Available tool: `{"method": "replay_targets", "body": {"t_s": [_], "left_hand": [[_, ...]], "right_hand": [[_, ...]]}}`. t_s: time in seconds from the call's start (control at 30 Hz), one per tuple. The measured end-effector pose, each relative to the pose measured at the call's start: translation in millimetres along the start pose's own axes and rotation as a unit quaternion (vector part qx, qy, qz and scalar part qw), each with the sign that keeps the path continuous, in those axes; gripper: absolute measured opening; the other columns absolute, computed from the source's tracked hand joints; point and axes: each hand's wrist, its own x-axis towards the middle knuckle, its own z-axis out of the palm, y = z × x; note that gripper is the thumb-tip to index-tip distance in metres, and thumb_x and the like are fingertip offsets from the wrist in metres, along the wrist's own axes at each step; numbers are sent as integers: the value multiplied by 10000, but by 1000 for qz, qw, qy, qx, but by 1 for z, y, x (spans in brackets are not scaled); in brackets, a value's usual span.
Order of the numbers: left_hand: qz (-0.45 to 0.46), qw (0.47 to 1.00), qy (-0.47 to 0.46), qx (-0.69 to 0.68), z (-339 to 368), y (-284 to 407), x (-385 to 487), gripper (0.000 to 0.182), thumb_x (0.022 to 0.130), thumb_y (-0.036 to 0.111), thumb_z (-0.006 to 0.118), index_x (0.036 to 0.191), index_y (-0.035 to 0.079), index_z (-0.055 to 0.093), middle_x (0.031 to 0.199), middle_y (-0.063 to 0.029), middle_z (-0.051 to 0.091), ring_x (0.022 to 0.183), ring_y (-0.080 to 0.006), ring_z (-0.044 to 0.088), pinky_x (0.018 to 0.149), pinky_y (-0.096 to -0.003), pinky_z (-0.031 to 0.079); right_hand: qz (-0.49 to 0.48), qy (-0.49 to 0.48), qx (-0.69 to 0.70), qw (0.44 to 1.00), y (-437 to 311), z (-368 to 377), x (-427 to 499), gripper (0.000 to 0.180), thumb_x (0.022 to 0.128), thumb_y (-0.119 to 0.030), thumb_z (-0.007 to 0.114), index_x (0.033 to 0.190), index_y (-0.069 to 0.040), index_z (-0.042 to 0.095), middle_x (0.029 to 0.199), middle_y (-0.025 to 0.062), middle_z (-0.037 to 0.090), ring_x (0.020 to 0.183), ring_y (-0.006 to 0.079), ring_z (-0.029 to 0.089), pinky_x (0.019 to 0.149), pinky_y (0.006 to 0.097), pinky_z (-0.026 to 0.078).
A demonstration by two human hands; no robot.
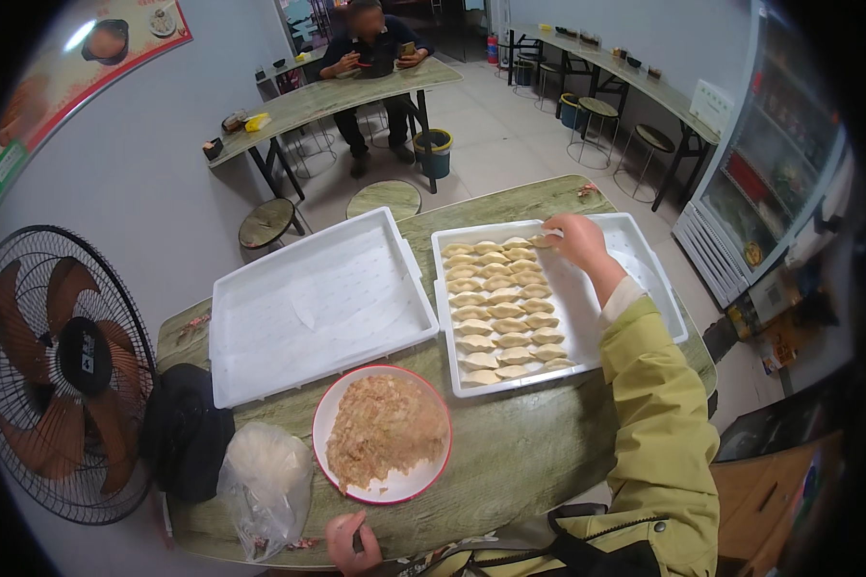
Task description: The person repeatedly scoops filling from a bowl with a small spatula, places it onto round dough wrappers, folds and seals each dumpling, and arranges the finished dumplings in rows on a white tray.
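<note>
My right hand (579,241) reaches over the far side of a white plastic tray (444,360), its fingertips pinching a dumpling (540,241) at the top of a new column. Several columns of raw dumplings (503,296) fill the tray's left part. At the table's near edge, my left hand (353,542) has curled fingers, with a gap between thumb and forefinger and nothing visible in it. Just beyond it sits a red-rimmed plate (405,495) of minced filling (390,429). A clear plastic bag with pale dough (267,461) lies left of the plate.
A second white tray (325,303), with no dumplings, stands at left. Beside the table (519,447) is a large fan (65,375), with a black object (187,433) next to it. A person (375,43) sits at another table. A glass-door fridge (765,159) stands at right.
</note>
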Motion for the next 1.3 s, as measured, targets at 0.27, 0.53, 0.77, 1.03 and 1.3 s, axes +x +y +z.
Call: {"method": "replay_targets", "body": {"t_s": [0.27,0.53,0.77,1.03,1.3], "left_hand": [[-59,997,51,6,-27,-16,15,247,868,-61,583,1109,-28,621,1071,-184,613,993,-330,585,904,-418,472],[-45,972,-53,225,-104,-75,75,377,873,19,639,1242,-18,570,1307,-212,535,1235,-398,483,1072,-476,378],[-5,961,-183,208,-105,-94,85,592,845,0,658,1415,22,495,1517,-181,440,1393,-406,394,1173,-464,316],[-52,975,-64,204,-113,-91,71,492,757,0,748,1219,62,589,1329,-145,562,1235,-366,531,1033,-430,451],[-48,966,-72,243,-111,-94,70,311,742,106,774,1019,51,641,1054,-111,622,1026,-331,595,877,-422,505]], "right_hand": [[-22,9,215,976,-78,-79,-128,155,875,-114,723,1025,-101,757,935,95,717,728,250,657,660,340,527],[-134,-35,334,932,-169,-69,-303,195,842,-35,716,1028,-82,750,837,85,662,663,245,638,601,334,512],[-80,12,344,935,-189,-48,-339,252,815,9,720,1049,-75,758,869,110,678,676,259,638,613,332,515],[-26,51,393,918,-186,-37,-345,152,857,56,703,984,-18,743,821,91,632,710,175,579,634,275,426],[-39,33,370,927,-187,-36,-344,144,861,61,708,987,-6,732,774,64,575,690,153,530,625,262,392]]}}
